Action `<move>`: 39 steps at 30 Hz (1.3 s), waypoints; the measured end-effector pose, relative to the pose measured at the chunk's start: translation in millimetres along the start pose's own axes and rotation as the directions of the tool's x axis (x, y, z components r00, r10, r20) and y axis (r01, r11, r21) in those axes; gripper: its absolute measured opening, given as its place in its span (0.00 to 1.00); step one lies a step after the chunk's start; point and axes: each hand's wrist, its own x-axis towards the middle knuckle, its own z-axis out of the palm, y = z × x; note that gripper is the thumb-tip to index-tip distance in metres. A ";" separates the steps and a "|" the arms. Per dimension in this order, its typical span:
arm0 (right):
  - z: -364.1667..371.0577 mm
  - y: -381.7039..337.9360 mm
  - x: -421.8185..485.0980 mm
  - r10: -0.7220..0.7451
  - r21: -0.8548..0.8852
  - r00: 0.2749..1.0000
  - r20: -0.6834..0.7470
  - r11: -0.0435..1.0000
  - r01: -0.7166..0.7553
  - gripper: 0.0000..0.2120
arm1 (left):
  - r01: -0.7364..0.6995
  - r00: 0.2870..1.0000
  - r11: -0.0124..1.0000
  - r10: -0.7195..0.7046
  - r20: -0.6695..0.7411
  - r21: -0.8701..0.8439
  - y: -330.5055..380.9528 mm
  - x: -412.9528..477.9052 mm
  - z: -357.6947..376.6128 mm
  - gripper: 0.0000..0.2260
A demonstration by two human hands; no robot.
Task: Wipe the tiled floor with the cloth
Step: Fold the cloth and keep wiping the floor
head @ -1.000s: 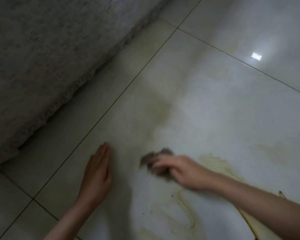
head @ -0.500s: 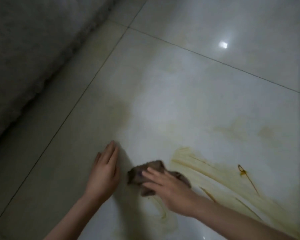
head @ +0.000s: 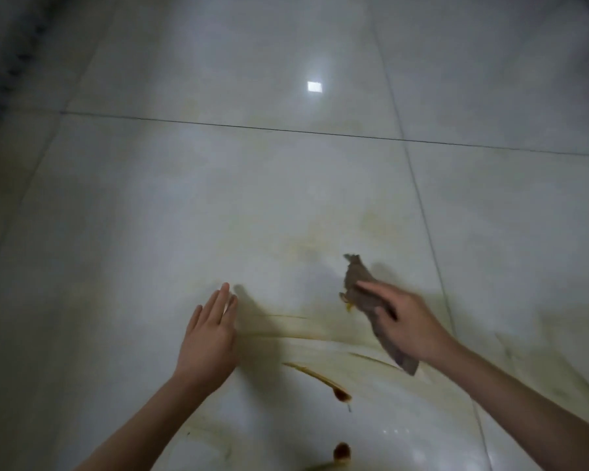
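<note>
Left hand [head: 211, 331] lies flat on the tiled floor [head: 218, 205], fingers straight and together, holding nothing. Right hand [head: 405, 321] rests on the brown cloth [head: 356, 278], fingers stretched out over it, pressing it to the tile. The cloth is crumpled and sticks out beyond the fingertips and behind the wrist. Brown streak [head: 315, 374] lies between the two forearms, ending in a dark blob; a second blob [head: 341, 451] sits nearer the camera. Yellowish smears surround the cloth. Lamp reflection [head: 314, 86] shows further off.
</note>
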 end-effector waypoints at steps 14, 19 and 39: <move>19.0 148.1 -9.9 0.260 -0.381 0.941 -0.218 0.865 -0.327 0.30 | 0.048 0.976 0.981 -0.086 0.199 0.191 65.6 18.2 12.7 0.26; 69.5 83.8 23.2 0.037 -0.361 0.974 -0.225 0.925 -0.118 0.26 | 0.078 0.962 0.969 -0.135 0.237 0.233 76.4 25.9 7.5 0.26; 119.9 53.8 -1.9 -0.377 -0.216 0.903 -0.205 0.918 0.334 0.21 | 0.012 0.940 0.907 -0.154 0.304 0.422 83.9 34.4 -7.8 0.28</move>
